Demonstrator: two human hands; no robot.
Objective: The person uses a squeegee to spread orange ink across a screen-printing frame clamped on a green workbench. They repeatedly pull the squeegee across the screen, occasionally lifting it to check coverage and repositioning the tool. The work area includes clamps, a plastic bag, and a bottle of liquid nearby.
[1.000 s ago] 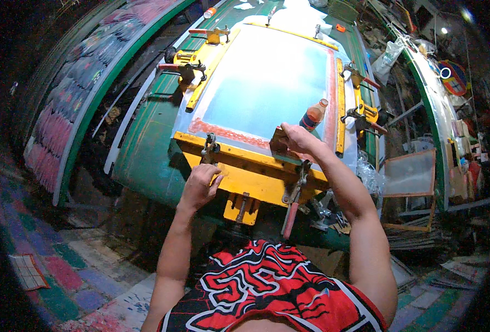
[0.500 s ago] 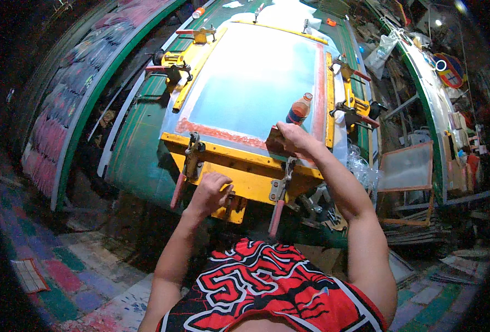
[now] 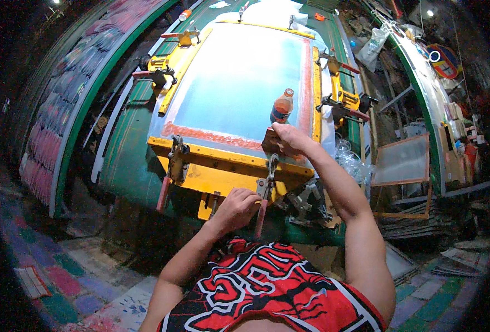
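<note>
Rightward along the yellow bracket [image 3: 217, 178], the left hand [image 3: 236, 209] has travelled from the left clamp [image 3: 177, 163] to the right clamp [image 3: 269, 178]. This clamp's red handle [image 3: 261, 219] lies just to the right of that hand, its long axis running from the bracket down toward the person's shirt [image 3: 267, 282]. Of the two, the left hand is nearer to it; its fingers curl loosely, but I cannot tell whether they touch or grip the handle. Beyond the clamp, farther up and rightward, the right hand [image 3: 292, 138] has its fingers closed on a brown block [image 3: 269, 144] at the near right corner of the framed screen [image 3: 234, 105]. Just past the block, a bottle [image 3: 282, 108] with orange-red contents is on the screen. Outermost, the green table [image 3: 117, 160] extends to the left.
</note>
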